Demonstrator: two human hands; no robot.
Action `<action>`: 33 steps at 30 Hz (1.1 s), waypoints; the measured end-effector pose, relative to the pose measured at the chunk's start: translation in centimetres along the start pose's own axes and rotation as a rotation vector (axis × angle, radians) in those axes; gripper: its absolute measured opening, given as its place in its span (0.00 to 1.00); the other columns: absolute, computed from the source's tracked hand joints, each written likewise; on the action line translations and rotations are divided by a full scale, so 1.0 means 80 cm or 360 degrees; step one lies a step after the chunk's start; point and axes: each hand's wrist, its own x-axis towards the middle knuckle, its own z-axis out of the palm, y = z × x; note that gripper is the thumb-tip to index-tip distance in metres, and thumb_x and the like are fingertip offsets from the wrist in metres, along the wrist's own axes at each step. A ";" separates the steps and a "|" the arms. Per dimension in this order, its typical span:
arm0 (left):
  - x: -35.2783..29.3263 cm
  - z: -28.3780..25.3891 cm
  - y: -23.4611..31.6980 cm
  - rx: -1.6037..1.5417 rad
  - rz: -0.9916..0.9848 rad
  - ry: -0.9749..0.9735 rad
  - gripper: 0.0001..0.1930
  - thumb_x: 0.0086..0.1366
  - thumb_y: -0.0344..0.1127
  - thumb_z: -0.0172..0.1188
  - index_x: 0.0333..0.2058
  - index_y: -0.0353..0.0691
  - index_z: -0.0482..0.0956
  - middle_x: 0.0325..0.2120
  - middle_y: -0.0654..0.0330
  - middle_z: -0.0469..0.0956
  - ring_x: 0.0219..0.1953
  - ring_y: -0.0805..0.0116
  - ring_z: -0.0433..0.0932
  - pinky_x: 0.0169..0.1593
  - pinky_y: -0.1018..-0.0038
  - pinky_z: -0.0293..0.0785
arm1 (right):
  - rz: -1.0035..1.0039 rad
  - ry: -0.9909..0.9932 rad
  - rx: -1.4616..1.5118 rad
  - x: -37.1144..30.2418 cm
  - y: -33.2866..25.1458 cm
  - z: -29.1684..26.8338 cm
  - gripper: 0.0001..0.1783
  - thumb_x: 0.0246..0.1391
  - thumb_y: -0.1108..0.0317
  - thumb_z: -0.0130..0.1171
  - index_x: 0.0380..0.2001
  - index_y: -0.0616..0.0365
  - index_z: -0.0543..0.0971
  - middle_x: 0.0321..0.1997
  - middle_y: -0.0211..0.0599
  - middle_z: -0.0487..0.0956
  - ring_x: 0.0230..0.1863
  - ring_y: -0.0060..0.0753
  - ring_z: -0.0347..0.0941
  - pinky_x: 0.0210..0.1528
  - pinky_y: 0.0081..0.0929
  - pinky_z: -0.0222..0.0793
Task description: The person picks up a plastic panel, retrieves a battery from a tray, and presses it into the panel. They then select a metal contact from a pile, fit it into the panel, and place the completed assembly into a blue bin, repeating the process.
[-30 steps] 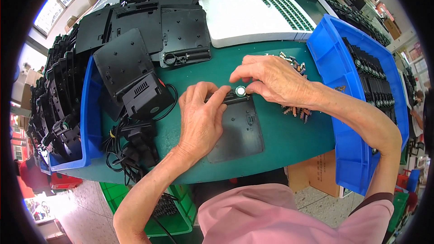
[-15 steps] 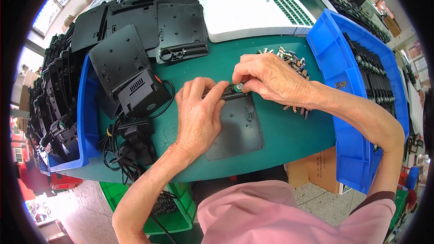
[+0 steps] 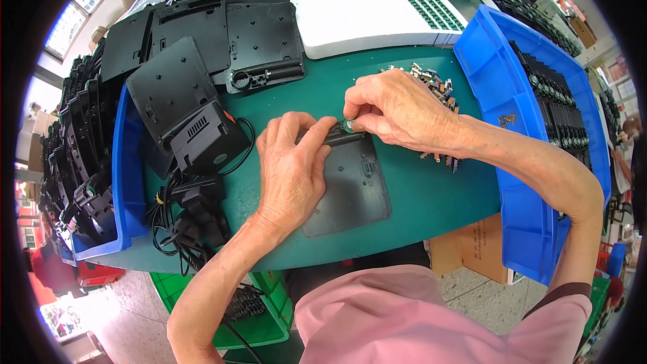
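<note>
A flat black plastic panel (image 3: pixel 347 195) lies on the green table in front of me, its thicker top bar away from me. My left hand (image 3: pixel 294 162) grips the panel's upper left part, thumb and forefinger reaching along the bar. At the bar's right end, thumb and fingers of my right hand (image 3: pixel 401 109) are closed on a small round green-and-silver part (image 3: pixel 348 125). That part sits against the bar; the fingers partly hide it, so I cannot tell whether it is seated. Just beyond my right hand lies a pile of small metal-and-circuit pieces (image 3: pixel 438 87).
Black panels (image 3: pixel 263 40) are stacked at the back left, by a black box-shaped device (image 3: pixel 209 138) and coiled cables (image 3: pixel 178 219). A white foam tray (image 3: pixel 337 13) with rows of green parts lies behind. Blue bins (image 3: pixel 482 61) (image 3: pixel 125 182) of black parts flank the table.
The whole view has shifted slightly. Both hands stay at the panel's top bar, and the right fingers have turned a little around the round part, covering more of it.
</note>
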 end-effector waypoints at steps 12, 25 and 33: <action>0.001 -0.001 0.002 0.0011 0.0004 -0.0016 0.17 0.58 0.25 0.60 0.48 0.37 0.80 0.39 0.56 0.72 0.44 0.56 0.69 0.52 0.64 0.64 | 0.0226 -0.0180 -0.0494 0.009 -0.009 -0.056 0.09 0.38 0.76 0.60 0.28 0.62 0.81 0.29 0.45 0.83 0.35 0.47 0.81 0.37 0.41 0.76; 0.000 -0.002 0.003 0.0034 -0.0018 -0.0034 0.17 0.59 0.24 0.60 0.48 0.38 0.80 0.40 0.56 0.72 0.45 0.57 0.69 0.53 0.65 0.64 | -0.0159 -0.0252 -0.0766 -0.026 0.033 -0.032 0.08 0.39 0.80 0.63 0.27 0.60 0.79 0.28 0.38 0.75 0.38 0.44 0.73 0.36 0.40 0.70; 0.000 -0.002 0.002 0.0025 -0.0017 -0.0020 0.17 0.58 0.24 0.60 0.48 0.38 0.80 0.39 0.57 0.72 0.44 0.57 0.69 0.52 0.65 0.64 | -0.0159 -0.0151 -0.0262 -0.020 0.025 -0.035 0.01 0.49 0.76 0.60 0.26 0.61 0.78 0.27 0.38 0.76 0.30 0.39 0.74 0.33 0.34 0.70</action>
